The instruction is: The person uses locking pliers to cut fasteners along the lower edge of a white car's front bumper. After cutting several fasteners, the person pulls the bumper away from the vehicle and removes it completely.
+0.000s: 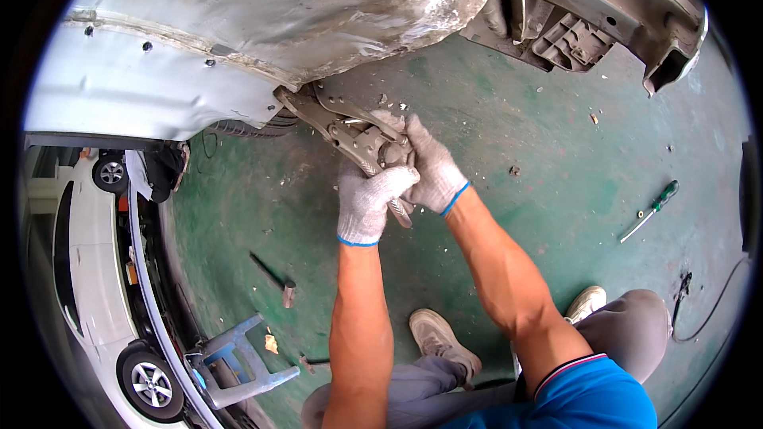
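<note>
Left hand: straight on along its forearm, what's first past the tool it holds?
Past the metal clamp tool in the left hand, likely the dented car panel; depth is unclear from this view.

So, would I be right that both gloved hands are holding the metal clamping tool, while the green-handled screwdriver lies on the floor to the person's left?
Not quite: the head view shows the screwdriver on the floor to the person's right. The gloved left hand and right hand are indeed holding the clamping tool.
</note>
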The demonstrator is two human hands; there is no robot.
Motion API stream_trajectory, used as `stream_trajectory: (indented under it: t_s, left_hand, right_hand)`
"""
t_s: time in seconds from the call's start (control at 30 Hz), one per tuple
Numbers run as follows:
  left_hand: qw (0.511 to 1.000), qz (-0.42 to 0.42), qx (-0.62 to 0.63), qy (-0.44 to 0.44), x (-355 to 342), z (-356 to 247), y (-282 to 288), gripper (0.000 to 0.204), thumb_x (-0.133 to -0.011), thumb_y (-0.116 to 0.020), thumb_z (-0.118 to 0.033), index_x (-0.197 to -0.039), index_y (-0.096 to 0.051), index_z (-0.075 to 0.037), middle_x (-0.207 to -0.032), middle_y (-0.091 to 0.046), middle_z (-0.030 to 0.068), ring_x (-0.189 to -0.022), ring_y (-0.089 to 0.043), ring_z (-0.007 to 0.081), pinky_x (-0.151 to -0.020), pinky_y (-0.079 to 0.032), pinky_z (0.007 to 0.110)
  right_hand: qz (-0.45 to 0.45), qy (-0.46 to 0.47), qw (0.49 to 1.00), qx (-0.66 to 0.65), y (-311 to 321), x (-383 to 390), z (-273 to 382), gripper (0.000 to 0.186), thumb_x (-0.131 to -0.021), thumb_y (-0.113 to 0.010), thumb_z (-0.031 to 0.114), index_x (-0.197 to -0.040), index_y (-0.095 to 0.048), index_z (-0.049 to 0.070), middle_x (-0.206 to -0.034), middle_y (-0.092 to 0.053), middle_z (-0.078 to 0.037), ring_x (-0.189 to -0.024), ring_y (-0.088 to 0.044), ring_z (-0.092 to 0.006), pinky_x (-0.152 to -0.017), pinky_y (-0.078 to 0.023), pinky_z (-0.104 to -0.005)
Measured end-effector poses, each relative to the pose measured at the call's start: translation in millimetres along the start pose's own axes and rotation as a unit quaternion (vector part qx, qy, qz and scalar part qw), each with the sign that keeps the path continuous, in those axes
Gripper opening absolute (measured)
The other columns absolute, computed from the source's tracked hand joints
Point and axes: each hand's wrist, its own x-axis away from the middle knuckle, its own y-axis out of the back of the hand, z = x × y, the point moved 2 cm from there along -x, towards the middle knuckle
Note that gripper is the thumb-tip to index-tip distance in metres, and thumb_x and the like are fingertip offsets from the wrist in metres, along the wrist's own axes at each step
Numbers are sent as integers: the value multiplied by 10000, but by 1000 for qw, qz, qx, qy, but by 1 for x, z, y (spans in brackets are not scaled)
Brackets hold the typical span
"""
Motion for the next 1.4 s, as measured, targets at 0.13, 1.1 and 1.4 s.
stream_trajectory:
  t_s: [0.13, 1.1, 1.4]
  left_hand:
    - [999, -1, -14, -30, -1, -1, -1, 681, -731, -761, 40, -1385, -577, 4, -1204, -650, 98, -1075, -679, 216, -922, -592, 370]
    - [999, -29, 38, 17, 1, 0, -3, 712, -744, -693, 128, -1418, -511, -15, -1296, -640, 159, -1135, -683, 273, -916, -620, 391]
    - [999, -23, 5, -40, -2, -3, -6, 697, -716, -715, 74, -1391, -547, 20, -1256, -658, 164, -1114, -682, 264, -919, -619, 390]
  right_hand:
    - [-35, -67, 981, 178, -7, 7, 19, 519, -1156, -360, 503, -1541, -540, 207, -689, -577, 49, -495, -452, -53, -386, -337, -199]
    - [168, -127, 975, 64, 34, -9, 28, 746, -996, -730, 398, -1627, -410, 162, -1365, -645, -94, -1144, -665, -204, -994, -588, -430]
    - [-3, 55, 998, 37, 41, -7, -15, 721, -1024, -654, 489, -1557, -459, 45, -1469, -593, -194, -1324, -599, -313, -1160, -482, -459]
